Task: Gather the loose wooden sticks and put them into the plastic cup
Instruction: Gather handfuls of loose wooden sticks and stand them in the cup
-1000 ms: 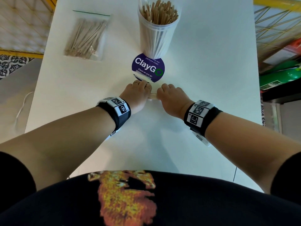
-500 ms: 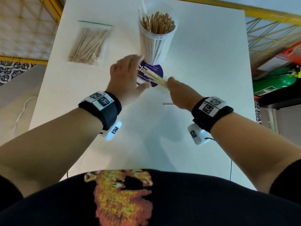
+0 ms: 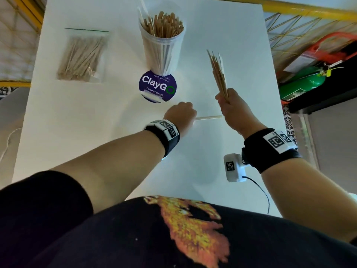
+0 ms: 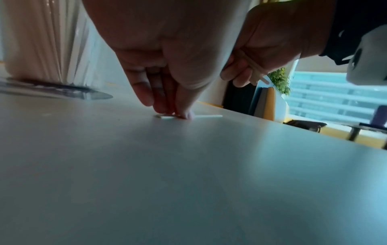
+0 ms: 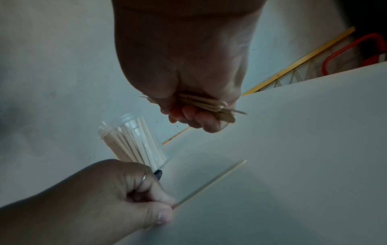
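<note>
A clear plastic cup [image 3: 161, 47] full of upright wooden sticks stands at the back middle of the white table [image 3: 96, 132]. My right hand [image 3: 234, 111] grips a bundle of wooden sticks [image 3: 218, 73] that points up and away, to the right of the cup; in the right wrist view the same bundle [image 5: 205, 103] lies in my curled fingers. One loose stick [image 3: 208, 117] lies flat on the table between my hands. My left hand [image 3: 180, 115] pinches its left end against the tabletop, as the left wrist view shows at the fingertips [image 4: 167, 109] and the right wrist view at the stick [image 5: 211, 182].
A clear bag of wooden sticks [image 3: 81, 59] lies at the back left. A round purple ClayGo sticker [image 3: 157, 86] sits in front of the cup. A green cylinder [image 3: 303, 82] and red-handled things lie off the table's right edge. A yellow frame [image 3: 309, 10] runs behind.
My right hand has lifted the bundle up and to the right, away from the cup. My left hand has come down from near the cup onto the single stick left on the table.
</note>
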